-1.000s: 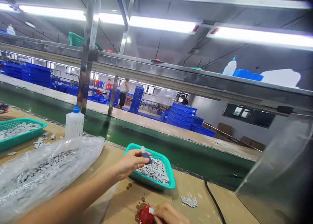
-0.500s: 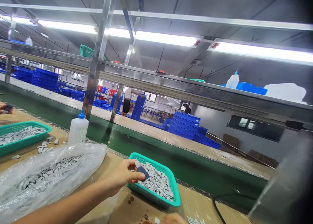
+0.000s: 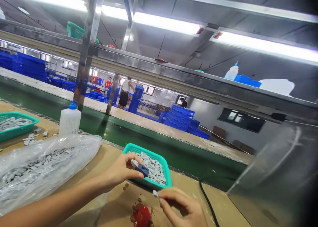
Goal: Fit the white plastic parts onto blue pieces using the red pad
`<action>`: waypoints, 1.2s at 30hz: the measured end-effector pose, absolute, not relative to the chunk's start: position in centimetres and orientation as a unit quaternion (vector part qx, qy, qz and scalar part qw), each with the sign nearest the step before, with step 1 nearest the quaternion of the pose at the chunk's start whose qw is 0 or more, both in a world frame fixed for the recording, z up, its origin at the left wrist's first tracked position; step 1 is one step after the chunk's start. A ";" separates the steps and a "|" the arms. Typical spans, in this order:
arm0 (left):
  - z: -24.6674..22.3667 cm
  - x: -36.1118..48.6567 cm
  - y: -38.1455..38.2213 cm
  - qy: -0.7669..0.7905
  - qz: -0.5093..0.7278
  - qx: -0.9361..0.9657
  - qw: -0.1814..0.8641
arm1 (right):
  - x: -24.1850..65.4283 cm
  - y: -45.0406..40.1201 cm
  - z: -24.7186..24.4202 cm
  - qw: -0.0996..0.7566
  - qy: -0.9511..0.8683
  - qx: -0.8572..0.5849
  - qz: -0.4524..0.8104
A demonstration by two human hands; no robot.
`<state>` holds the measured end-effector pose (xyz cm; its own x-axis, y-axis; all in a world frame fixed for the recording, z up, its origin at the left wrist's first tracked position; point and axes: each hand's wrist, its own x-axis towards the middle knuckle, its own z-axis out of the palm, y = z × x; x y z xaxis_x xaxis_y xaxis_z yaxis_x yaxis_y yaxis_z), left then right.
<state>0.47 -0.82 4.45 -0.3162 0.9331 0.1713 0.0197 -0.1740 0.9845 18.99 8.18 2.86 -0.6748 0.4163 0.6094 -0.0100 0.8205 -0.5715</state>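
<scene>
Between the thumb and fingers of my left hand (image 3: pixel 124 171) is a dark blue block (image 3: pixel 142 169) with a light grey piece (image 3: pixel 134 163) at its upper left end. The block is in front of a green basket (image 3: pixel 168 174) filled with small grey pieces (image 3: pixel 155 169). My right hand (image 3: pixel 182 205) pinches a small pale piece (image 3: pixel 155 193) at the basket's near edge, to the lower right of the block. A wet red patch (image 3: pixel 142 215) lies on the cardboard surface below the hands.
At left, a clear plastic bag (image 3: pixel 86 151) holds grey pieces, beside a white bottle (image 3: pixel 70 122) with a blue cap and another green basket (image 3: pixel 34 120). A black cable (image 3: pixel 208 202) runs at right. Beyond lies a green belt (image 3: pixel 184 160).
My right hand has risen into view with the small pale piece. The blue block has turned in my left hand. The view has shifted, and the red patch now shows.
</scene>
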 end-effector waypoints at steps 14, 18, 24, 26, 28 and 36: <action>4.0 1.1 -0.9 0.538 0.591 0.459 0.388 | 15.2 7.6 4.4 0.461 -0.812 -0.100 0.343; 3.8 1.3 -0.8 0.524 0.616 0.440 0.391 | 15.1 7.7 3.9 0.448 -0.836 -0.100 0.299; 3.0 1.7 -0.3 0.469 0.681 0.411 0.385 | 15.0 8.1 3.3 0.401 -0.880 -0.079 0.240; 2.9 1.5 0.0 0.454 0.691 0.410 0.386 | 14.9 8.4 2.9 0.407 -0.888 -0.057 0.208; 2.7 1.3 0.2 0.421 0.701 0.397 0.417 | 14.6 8.5 2.3 0.443 -0.879 -0.039 0.171; 2.3 2.2 0.8 0.238 0.736 0.234 0.589 | 13.4 7.9 0.5 0.542 -0.835 0.014 0.091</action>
<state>2.18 0.84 2.27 -0.1959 0.9785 0.0642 -0.7564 -0.1924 0.6252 13.45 7.89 0.48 -0.4123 0.0761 0.9079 -0.1215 0.9830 -0.1376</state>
